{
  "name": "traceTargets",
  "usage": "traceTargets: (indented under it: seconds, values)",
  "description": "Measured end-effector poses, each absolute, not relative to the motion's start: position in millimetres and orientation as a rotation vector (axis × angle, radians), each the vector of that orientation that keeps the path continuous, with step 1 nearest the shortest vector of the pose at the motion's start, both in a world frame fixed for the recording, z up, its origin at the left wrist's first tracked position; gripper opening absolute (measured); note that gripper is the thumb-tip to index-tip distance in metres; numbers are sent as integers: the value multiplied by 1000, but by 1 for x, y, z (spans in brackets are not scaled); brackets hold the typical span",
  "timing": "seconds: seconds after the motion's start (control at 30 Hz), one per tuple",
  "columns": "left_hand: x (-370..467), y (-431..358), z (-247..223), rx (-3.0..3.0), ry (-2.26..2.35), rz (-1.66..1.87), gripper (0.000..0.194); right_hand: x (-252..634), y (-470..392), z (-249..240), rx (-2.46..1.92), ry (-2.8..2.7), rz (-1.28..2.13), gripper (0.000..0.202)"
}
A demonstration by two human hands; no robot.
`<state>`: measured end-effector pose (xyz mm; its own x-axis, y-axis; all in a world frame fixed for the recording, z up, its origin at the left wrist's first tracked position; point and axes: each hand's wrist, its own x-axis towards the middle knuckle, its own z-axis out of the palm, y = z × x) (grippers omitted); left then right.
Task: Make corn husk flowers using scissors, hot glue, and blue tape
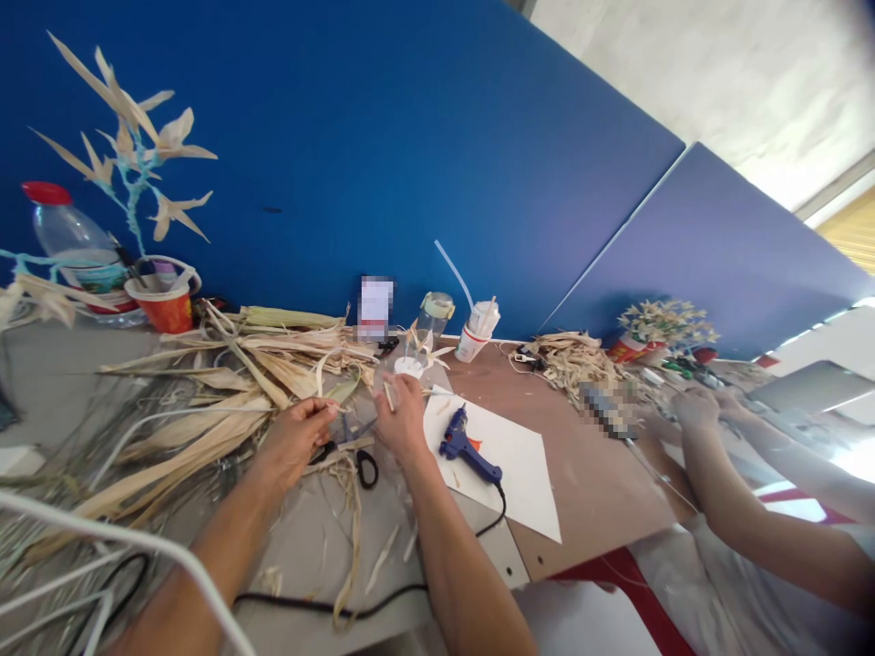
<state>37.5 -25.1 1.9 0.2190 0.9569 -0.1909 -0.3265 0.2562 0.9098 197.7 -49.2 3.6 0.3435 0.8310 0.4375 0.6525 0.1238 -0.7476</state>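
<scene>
The fingers of the left hand [297,442] are pinched narrow on a small pale strip [343,409], and this hand is to the left of the blue glue gun [470,448]. The fingers of the right hand [405,419], nearer to the glue gun on the same side, are closed on a narrow tan piece [389,397]; its exact shape I cannot tell. The glue gun lies on a white sheet [530,492], which is on the counter [588,483]. Left of the glue gun are scissors with black handles [367,470], and farther left there is a spread of dried husks [225,396]. Behind the glue gun stand a paper cup [471,345] and a clear jar with a pale lid [436,310]. Well to the right of it, a co-worker's hands [697,408] are above the counter.
</scene>
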Motion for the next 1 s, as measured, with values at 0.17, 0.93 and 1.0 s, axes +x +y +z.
traceTargets:
  seconds: [0.17, 0.93, 1.0]
  values:
    - [36, -23, -1, 876, 904, 1029, 35, 175, -56, 6, -1405, -1681, 408, 25]
    - [38, -32, 6, 1025, 922, 834, 33, 177, -47, 4, -1020, -979, 1024, 13]
    - [39, -31, 4, 1087, 976, 799, 36, 177, -48, 6, -1085, -1021, 1024, 13]
